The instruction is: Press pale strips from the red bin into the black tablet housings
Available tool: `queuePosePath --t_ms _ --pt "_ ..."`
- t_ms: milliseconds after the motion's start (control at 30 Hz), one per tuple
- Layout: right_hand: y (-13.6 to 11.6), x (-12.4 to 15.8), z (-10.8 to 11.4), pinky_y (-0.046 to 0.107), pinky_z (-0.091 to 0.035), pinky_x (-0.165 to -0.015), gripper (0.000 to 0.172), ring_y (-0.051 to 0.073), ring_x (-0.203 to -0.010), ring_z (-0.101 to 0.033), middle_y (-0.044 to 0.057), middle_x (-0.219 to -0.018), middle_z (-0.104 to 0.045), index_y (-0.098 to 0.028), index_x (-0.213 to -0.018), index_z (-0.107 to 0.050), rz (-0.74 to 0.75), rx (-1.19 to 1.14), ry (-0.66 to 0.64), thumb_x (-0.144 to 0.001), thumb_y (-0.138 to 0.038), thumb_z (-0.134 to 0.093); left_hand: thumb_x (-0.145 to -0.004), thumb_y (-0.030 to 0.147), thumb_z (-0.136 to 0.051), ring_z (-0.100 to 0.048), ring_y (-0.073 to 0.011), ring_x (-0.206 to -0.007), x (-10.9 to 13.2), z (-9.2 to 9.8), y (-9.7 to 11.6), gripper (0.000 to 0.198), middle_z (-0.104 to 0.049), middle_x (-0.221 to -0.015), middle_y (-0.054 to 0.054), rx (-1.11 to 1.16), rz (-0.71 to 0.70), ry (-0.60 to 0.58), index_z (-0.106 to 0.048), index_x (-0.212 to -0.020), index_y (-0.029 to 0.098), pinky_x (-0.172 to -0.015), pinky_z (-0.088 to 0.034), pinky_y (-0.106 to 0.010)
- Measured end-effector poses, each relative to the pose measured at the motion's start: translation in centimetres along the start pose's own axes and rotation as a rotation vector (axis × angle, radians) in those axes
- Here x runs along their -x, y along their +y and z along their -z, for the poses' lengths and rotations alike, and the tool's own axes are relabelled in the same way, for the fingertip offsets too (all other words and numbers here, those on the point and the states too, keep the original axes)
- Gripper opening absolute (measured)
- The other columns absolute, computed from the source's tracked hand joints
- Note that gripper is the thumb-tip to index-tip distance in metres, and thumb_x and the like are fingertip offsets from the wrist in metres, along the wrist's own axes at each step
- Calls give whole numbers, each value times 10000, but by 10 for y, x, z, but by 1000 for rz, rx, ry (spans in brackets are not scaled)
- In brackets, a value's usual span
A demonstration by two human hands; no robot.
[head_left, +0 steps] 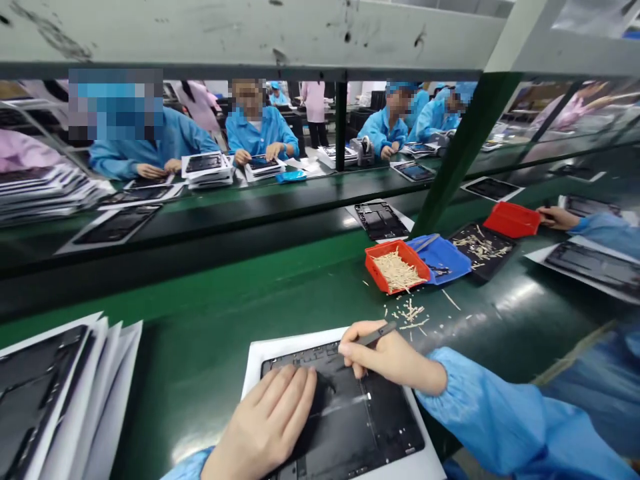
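Factory electronics assembly line: co-workers in light-blue smocks (260, 130) are sitting along a long green-topped workbench (200, 353), black tablet casings on white sheets (50, 400) are lying stacked, and a red plastic tray (387, 280) is holding pale wooden slivers (397, 272).

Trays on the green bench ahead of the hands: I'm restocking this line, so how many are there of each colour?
Red trays: 2
Blue trays: 1
Black trays: 1
Total: 4
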State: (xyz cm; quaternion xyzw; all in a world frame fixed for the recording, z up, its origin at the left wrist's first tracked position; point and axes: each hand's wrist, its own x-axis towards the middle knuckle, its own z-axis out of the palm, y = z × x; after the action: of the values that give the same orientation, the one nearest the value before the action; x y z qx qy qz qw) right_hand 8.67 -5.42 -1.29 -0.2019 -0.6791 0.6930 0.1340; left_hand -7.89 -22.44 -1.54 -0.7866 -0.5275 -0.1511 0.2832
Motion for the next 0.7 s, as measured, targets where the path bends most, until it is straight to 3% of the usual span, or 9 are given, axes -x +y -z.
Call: queuePosePath --t_ms 167,467,533,600,700 --pt "5 -2 -20 183 -441 -443 252 83 -448 -573 -6 -625 -624 -157 -770 -580 -32 -36 -12 -842 -398 -592 -879 75 -397 -655 -224 -891 6 2 -1 291 -708 -951 -105 -17 7 1 -642 -1035 78 -829 -494 -365" --pt "6 -4 -25 196 -443 -479 246 85 -479 -575 -3 -644 -624 -152 -837 -582 -32 -43 -16 -853 -398 -584 -877 79 -416 -651 -226 -897 12 1 1 285 -708 -960 -102 25 56 29 -627 -1068 77 -833 -496 -363" --pt "6 -5 -24 193 -432 -483 241 80 -484 -571 -1 -655 -626 -151 -836 -578 -11 -51 6 -860 -391 -582 -861 88 -488 -645 -209 -887 14 -1 1 263 -701 -955 -99 152 219 54 -614 -1092 98 -808 -504 -337" --pt "6 -6 -22 193 -424 -490 238 77 -489 -568 0 -662 -627 -151 -836 -572 -5 -84 8 -865 -387 -582 -856 139 -544 -644 -172 -841 15 -2 1 201 -699 -912 -72 396 489 34 -638 -1032 155 -765 -515 -287" --pt "6 -8 -23 193 -415 -488 244 75 -487 -558 -2 -657 -627 -151 -838 -566 -37 -188 -30 -860 -392 -597 -859 315 -563 -649 -148 -720 13 -4 2 171 -705 -837 -40 929 944 -146 -684 -914 207 -649 -531 -246"
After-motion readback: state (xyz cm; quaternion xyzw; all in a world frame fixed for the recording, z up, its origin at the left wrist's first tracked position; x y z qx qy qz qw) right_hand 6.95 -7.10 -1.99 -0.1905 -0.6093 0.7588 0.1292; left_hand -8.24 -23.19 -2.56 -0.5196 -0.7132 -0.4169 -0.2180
